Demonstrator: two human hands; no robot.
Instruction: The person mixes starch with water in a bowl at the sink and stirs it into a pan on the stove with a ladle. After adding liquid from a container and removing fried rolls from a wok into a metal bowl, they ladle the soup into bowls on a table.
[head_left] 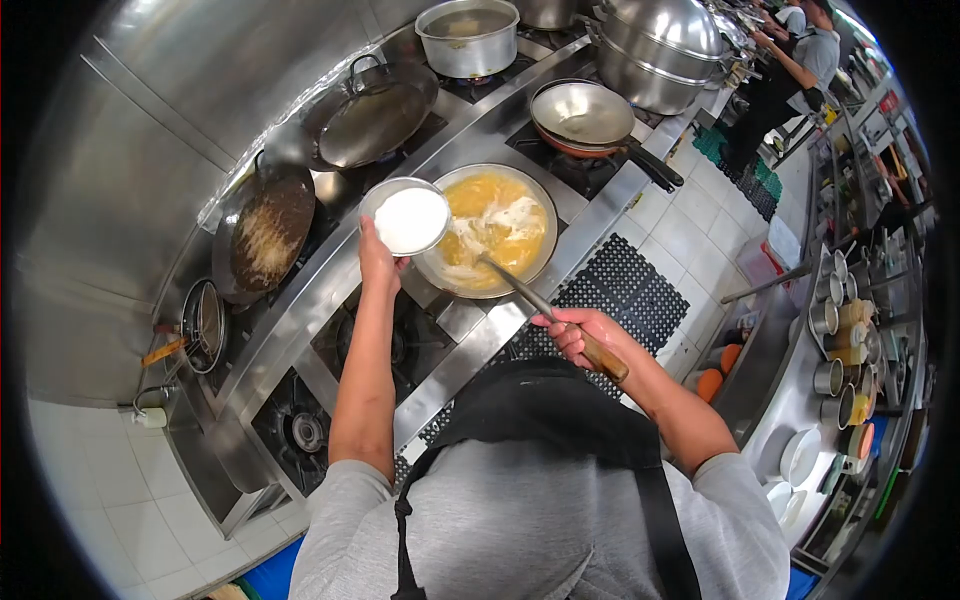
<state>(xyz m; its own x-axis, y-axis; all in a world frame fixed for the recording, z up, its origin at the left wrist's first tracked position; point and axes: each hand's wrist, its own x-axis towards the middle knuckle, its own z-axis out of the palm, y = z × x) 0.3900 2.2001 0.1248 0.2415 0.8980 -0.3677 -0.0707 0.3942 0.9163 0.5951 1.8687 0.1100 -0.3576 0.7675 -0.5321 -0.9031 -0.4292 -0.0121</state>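
Stainless steel lines this kitchen, a long stove counter (605, 205) running diagonally through the view. The person's left hand (378, 258) grips a round metal bowl (371, 206) by its near edge, a white substance (412, 220) inside; the bowl overlaps the left rim of a wide pan (547, 243) on the stove. Curled around a wooden-handled utensil (522, 290), the right hand (578, 334) angles its far end into the pan's yellow mixture (478, 190) — streaked with white, and hiding the utensil's tip. Farther out, two dark woks (265, 230) sit along the back, with a bare burner (305, 430) nearer the person. A black-handled pan (582, 112) rests past the mixture, near a pot (466, 45) and a domed steamer (655, 70). Black perforated matting (622, 285) covers some floor tiles — and beyond, at the upper right, co-workers (805, 70) stand.
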